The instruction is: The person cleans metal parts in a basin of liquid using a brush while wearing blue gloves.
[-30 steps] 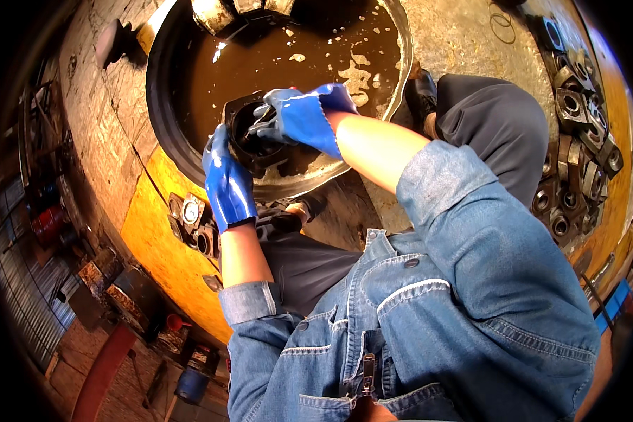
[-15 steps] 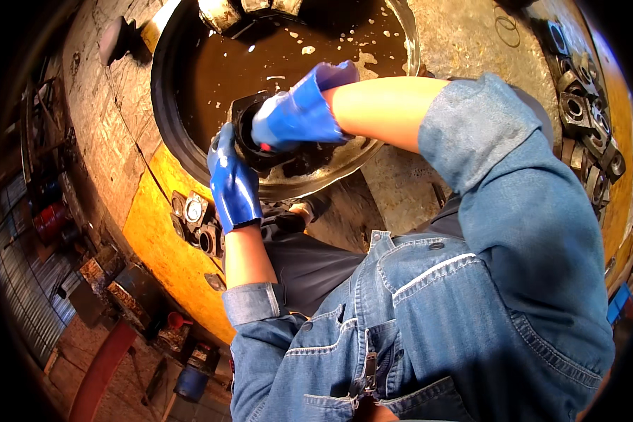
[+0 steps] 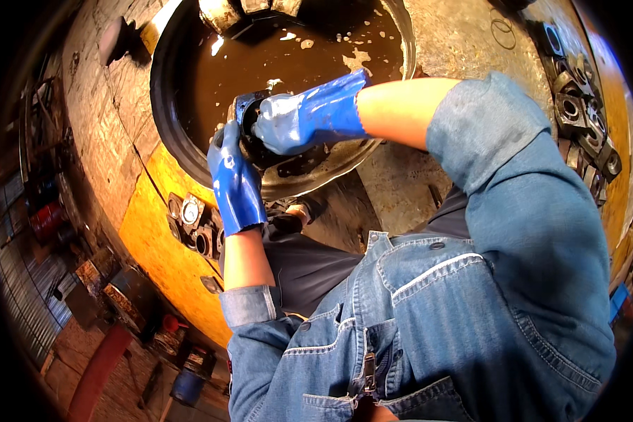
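Note:
In blue rubber gloves, both my hands work over a round dark tub (image 3: 163,105) of brown, foam-flecked liquid. My left hand (image 3: 233,176) grips the left side of a dark, wet metal housing (image 3: 243,107) with a round bore. The housing is tilted, its bore turned toward my right hand, near the tub's front rim. My right hand (image 3: 281,125) reaches in from the right, fingers curled into the mouth of the bore. What those fingers hold, if anything, is hidden.
A block-like metal part (image 3: 221,14) stands at the tub's far side. Several metal housings (image 3: 198,228) lie on the yellow surface at left, with more housings (image 3: 573,105) along the right. Two thin rings (image 3: 503,33) lie at the far right.
My right hand has drawn slightly back and to the right, turning at the wrist, and more of the housing's rim shows. My left hand keeps its hold on the housing.

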Motion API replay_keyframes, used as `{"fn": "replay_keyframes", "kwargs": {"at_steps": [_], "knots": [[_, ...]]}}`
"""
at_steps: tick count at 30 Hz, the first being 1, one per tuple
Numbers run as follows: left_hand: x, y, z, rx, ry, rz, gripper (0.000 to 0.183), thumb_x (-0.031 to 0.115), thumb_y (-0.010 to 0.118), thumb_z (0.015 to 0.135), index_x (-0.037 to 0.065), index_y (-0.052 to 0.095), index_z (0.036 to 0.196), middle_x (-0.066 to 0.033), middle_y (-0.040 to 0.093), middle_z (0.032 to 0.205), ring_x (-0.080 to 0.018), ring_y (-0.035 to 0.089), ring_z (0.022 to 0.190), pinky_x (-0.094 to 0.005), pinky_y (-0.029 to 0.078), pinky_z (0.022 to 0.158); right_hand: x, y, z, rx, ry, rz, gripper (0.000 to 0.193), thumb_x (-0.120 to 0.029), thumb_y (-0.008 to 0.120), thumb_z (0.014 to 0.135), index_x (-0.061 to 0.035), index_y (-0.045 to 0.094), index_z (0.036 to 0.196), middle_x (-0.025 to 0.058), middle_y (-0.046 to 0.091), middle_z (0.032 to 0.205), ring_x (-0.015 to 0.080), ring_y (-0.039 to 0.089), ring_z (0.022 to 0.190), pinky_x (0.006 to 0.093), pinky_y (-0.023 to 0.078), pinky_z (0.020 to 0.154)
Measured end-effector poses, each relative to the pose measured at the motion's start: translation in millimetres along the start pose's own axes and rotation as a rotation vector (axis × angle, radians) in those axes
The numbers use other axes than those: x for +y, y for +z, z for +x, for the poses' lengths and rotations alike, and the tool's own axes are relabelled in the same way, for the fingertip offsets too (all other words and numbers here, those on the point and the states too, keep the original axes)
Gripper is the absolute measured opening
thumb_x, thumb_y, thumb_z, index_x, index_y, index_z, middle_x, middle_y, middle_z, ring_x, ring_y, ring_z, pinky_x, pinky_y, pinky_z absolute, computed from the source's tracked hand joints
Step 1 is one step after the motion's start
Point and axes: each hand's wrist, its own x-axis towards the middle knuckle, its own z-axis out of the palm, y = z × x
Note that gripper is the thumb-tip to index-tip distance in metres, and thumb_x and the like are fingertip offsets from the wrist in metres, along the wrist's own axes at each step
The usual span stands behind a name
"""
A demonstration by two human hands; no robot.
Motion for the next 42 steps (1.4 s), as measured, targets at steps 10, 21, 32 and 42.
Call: {"fn": "replay_keyframes", "kwargs": {"at_steps": [10,21,32,42], "knots": [[4.1,5.3,-1.4,0.031,-0.052,-0.072,0.037,0.020,0.066,0.104,-0.001,0.065,0.134,-0.0155,0.072,0.122,-0.0233,0.069,0.112,-0.0336,0.055,0.099,-12.7,-14.4,8.5,-0.164,0.571,0.523,0.037,-0.028,0.070,0.095,-0.0015,0.073,0.121,0.0168,0.078,0.110,0.0330,0.075,0.091,0.0419,0.059,0.081],[-7.1,-11.5,-9.8,-0.041,0.541,0.834,0.053,-0.007,0.063,0.090,0.002,0.060,0.142,-0.0252,0.067,0.134,-0.0384,0.065,0.124,-0.0426,0.052,0.108,0.3,71.8,-23.2,0.787,0.697,0.468,0.049,-0.032,0.074,0.100,0.0065,0.063,0.129,0.0244,0.074,0.120,0.0295,0.076,0.108,0.0361,0.062,0.088],[2.3,5.1,-17.4,0.061,0.354,0.552,0.045,0.033,0.061,0.107,-0.004,0.064,0.132,-0.0163,0.071,0.119,-0.0237,0.071,0.103,-0.0337,0.058,0.087,21.4,45.7,-23.3,0.407,0.394,0.536,0.057,-0.034,0.082,0.094,0.0026,0.063,0.134,0.0180,0.072,0.131,0.0329,0.073,0.115,0.0406,0.061,0.096],[8.9,10.3,-20.0,0.091,0.209,0.350,0.047,0.037,0.060,0.106,-0.004,0.067,0.128,-0.0142,0.072,0.113,-0.0205,0.069,0.101,-0.0317,0.055,0.090,-8.4,-56.3,1.8,-0.343,0.474,0.382,0.029,-0.025,0.060,0.100,-0.0062,0.076,0.115,0.0115,0.078,0.103,0.0323,0.073,0.088,0.0481,0.057,0.084]]}}
